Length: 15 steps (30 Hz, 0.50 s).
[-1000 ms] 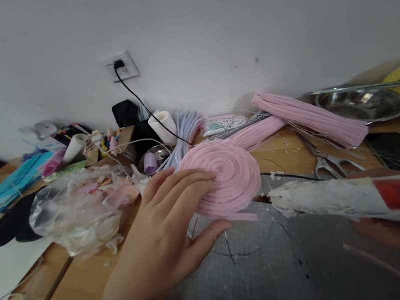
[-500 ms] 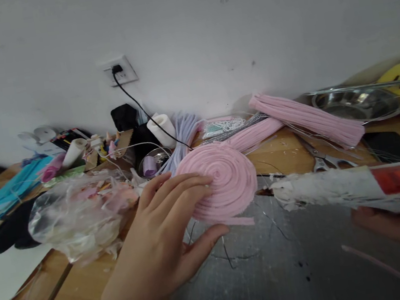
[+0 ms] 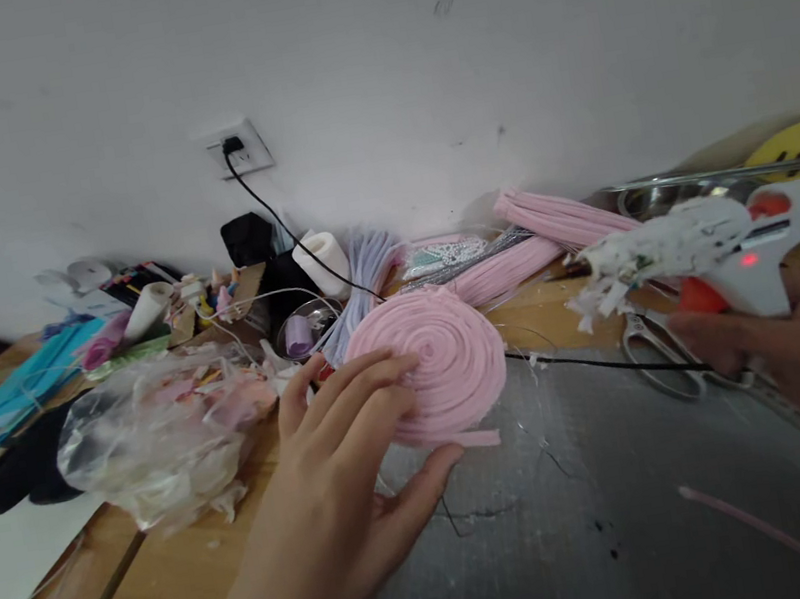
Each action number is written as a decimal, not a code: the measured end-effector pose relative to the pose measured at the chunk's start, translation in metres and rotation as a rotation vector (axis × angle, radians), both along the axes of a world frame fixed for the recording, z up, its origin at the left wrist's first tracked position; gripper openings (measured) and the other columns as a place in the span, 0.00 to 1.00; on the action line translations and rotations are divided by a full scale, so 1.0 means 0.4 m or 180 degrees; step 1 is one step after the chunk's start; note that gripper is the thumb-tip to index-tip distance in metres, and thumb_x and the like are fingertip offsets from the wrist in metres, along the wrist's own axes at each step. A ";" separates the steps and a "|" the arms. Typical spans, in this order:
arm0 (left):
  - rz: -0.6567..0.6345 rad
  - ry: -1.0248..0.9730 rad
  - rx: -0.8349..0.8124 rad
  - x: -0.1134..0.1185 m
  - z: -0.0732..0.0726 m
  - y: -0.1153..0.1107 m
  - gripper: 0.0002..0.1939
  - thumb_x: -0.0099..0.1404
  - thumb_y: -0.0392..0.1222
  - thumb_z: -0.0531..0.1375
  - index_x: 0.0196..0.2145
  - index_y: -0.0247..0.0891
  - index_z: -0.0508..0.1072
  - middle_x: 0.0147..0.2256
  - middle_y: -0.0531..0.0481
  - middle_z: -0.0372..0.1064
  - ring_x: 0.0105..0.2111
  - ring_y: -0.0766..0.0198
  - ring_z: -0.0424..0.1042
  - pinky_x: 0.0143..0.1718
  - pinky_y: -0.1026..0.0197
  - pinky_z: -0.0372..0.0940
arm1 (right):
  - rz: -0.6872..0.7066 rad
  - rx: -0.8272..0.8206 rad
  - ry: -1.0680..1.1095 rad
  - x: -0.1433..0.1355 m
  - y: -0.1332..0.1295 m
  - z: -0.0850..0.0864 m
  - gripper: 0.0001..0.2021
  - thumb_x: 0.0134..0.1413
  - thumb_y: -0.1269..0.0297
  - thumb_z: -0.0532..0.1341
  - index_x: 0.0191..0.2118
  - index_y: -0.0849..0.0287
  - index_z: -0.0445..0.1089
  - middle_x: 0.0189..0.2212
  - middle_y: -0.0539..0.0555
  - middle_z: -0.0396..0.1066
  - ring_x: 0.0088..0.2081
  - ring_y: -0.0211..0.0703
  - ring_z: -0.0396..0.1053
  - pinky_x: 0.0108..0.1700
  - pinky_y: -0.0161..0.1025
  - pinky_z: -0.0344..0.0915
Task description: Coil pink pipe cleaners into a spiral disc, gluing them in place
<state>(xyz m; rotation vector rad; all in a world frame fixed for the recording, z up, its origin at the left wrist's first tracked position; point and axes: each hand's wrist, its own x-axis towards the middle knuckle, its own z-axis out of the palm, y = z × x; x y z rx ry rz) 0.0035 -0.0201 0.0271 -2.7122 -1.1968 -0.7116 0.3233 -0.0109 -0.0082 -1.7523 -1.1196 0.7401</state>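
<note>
The wooden table (image 3: pixel 184 566) stands against a white wall and carries many craft things; a dark grey mat (image 3: pixel 574 535) covers its near part. On the left of the table lies a crumpled clear plastic bag (image 3: pixel 155 434) with pale scraps inside. At the back, long bundles of pink fuzzy pipe cleaners (image 3: pixel 522 255) lie near a shallow metal bowl (image 3: pixel 664 194).

The round flat pink coil of fuzzy pipe cleaner (image 3: pixel 429 361) rests at the far edge of the mat, near the middle of the table, with one loose end pointing out at its lower right. The left hand (image 3: pixel 338 481) holds this coil: its fingers are spread over the left part of the top, and the thumb presses at the lower rim. The right hand (image 3: pixel 794 343) is closed around the handle of a white hot glue gun with orange trigger (image 3: pixel 727 253), raised above the table at the right, well apart from the coil. Its nozzle is covered with white dried glue and points left. Metal scissors (image 3: pixel 656 355) lie just under the gun. A black cable (image 3: pixel 593 365) runs across the mat from behind the coil toward the right hand. One single thin pink pipe cleaner (image 3: pixel 763 531) lies on the mat at the lower right.
</note>
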 end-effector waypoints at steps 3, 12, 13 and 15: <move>0.0229 -0.0063 -0.0048 0.011 -0.005 -0.013 0.10 0.68 0.45 0.57 0.45 0.40 0.65 0.48 0.46 0.69 0.53 0.56 0.65 0.60 0.46 0.45 | 0.0104 0.0083 0.0513 0.015 0.040 -0.029 0.26 0.29 0.43 0.71 0.12 0.55 0.57 0.11 0.47 0.57 0.17 0.35 0.55 0.20 0.38 0.51; 0.0331 -0.0513 -0.0363 0.026 0.004 -0.023 0.08 0.68 0.47 0.57 0.41 0.43 0.66 0.49 0.47 0.70 0.52 0.52 0.66 0.55 0.42 0.54 | 0.0399 -0.0254 0.0667 0.038 0.102 -0.067 0.22 0.45 0.44 0.60 0.16 0.54 0.57 0.14 0.46 0.57 0.15 0.34 0.55 0.18 0.36 0.51; 0.0330 -0.0509 -0.0341 0.027 0.003 -0.023 0.08 0.68 0.47 0.57 0.42 0.43 0.66 0.48 0.47 0.70 0.52 0.52 0.66 0.55 0.42 0.53 | 0.0404 -0.0286 0.0556 0.039 0.107 -0.076 0.21 0.48 0.45 0.58 0.16 0.54 0.58 0.14 0.47 0.59 0.16 0.35 0.56 0.19 0.36 0.52; 0.0323 -0.0493 -0.0300 0.028 0.000 -0.020 0.09 0.68 0.47 0.58 0.42 0.43 0.66 0.48 0.47 0.69 0.51 0.53 0.66 0.54 0.44 0.52 | 0.0376 -0.0289 0.0227 0.039 0.116 -0.096 0.19 0.51 0.50 0.56 0.16 0.55 0.59 0.15 0.50 0.61 0.18 0.36 0.59 0.23 0.37 0.56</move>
